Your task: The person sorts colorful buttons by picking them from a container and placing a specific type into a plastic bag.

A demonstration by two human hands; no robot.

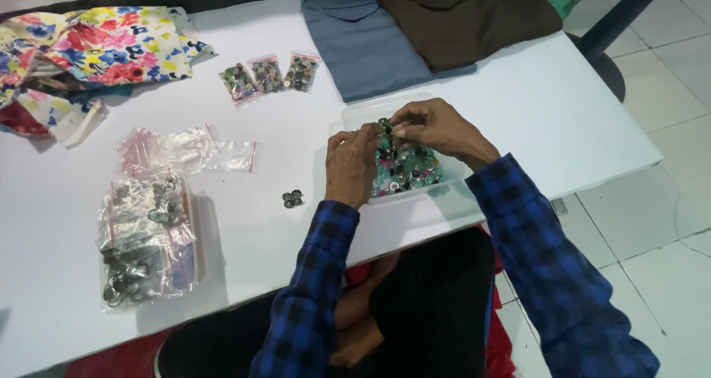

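A clear plastic tray [355,115] on the white table [518,119] holds a heap of mixed buttons [407,172], green, black and pink. My left hand [350,163] hovers over the tray's left side with its fingertips pinched on a few buttons. My right hand [433,126] is above the tray's far side, fingers pinched on buttons too, and the two sets of fingertips meet. A small pile of dark buttons [292,198] lies on the table just left of my left wrist.
Three small filled bags of buttons [268,75] lie at the back. Empty zip bags [185,150] and a stack of filled bags [144,241] sit at the left. Floral cloth [89,48] is far left; folded blue [363,41] and brown [459,15] garments are behind the tray.
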